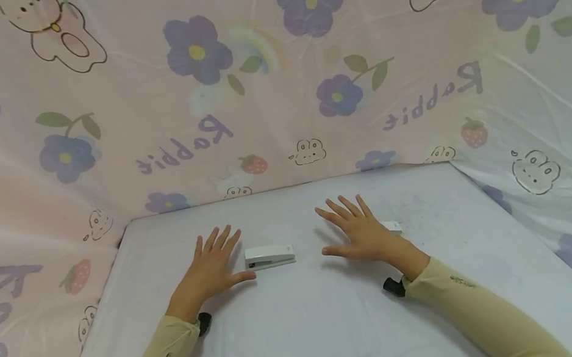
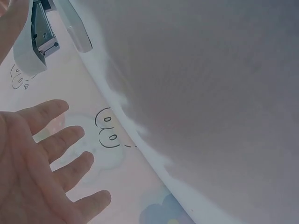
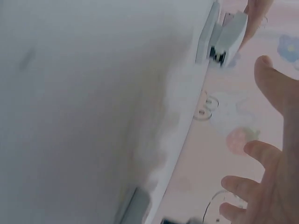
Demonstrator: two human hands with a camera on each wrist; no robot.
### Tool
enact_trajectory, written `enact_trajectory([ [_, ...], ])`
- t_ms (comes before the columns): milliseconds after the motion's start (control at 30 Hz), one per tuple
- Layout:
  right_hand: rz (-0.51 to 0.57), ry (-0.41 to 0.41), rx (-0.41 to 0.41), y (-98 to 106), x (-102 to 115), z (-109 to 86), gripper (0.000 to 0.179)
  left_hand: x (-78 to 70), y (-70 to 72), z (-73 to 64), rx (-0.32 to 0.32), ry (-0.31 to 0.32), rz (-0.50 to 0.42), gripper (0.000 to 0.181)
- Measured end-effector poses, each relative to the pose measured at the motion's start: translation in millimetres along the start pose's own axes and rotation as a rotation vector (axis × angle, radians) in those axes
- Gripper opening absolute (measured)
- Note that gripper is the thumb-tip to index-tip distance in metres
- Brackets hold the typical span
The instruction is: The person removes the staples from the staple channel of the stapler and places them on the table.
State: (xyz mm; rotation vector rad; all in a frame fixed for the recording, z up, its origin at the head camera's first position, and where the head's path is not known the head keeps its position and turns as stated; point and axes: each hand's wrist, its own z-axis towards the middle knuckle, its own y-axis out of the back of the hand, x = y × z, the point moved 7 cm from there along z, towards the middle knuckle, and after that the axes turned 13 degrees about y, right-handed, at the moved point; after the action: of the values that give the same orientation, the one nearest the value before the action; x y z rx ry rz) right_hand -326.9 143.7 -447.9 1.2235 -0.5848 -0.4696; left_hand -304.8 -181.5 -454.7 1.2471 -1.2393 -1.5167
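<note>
A white stapler (image 1: 270,255) lies on the table, its long side across the head view. Just left of it my left hand (image 1: 216,269) hovers with fingers spread, thumb close to the stapler's near left corner. My right hand (image 1: 358,235) is also spread over the table, farther from that stapler. Behind the right hand a second white object (image 1: 394,227) shows in part, the rest hidden by the hand. The left wrist view catches the stapler's metal inner part (image 2: 46,39) between its arm and base. Neither hand holds anything.
The table (image 1: 287,332) has a white cover. Cloth (image 1: 274,100) printed with flowers and rabbits hangs behind it and along both sides. A black strap piece (image 1: 205,323) sits at the left wrist, another black piece (image 1: 393,287) at the right.
</note>
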Motion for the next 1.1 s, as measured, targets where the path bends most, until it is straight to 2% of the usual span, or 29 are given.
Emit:
enact_trajectory([
  [233,0.048,0.056,0.025,-13.8,21.3,18.3,0.095,-2.1,-4.0,5.9,0.031,-0.026,0.0,0.104],
  [433,0.075,0.105,0.024,-23.5,36.5,32.6,0.092,-4.2,-6.1,10.5,0.099,-0.049,-0.018,0.098],
  [633,0.114,0.151,0.019,-28.3,51.8,47.7,0.088,-3.1,-10.0,15.3,0.161,-0.021,-0.04,0.094],
  [833,0.158,0.195,0.013,-33.7,63.3,61.0,0.085,-4.4,-12.3,19.2,0.163,-0.022,-0.058,0.084],
  [1100,0.251,0.178,0.04,-44.4,72.7,76.8,0.071,-5.6,-10.7,22.1,0.179,0.023,-0.041,0.068],
])
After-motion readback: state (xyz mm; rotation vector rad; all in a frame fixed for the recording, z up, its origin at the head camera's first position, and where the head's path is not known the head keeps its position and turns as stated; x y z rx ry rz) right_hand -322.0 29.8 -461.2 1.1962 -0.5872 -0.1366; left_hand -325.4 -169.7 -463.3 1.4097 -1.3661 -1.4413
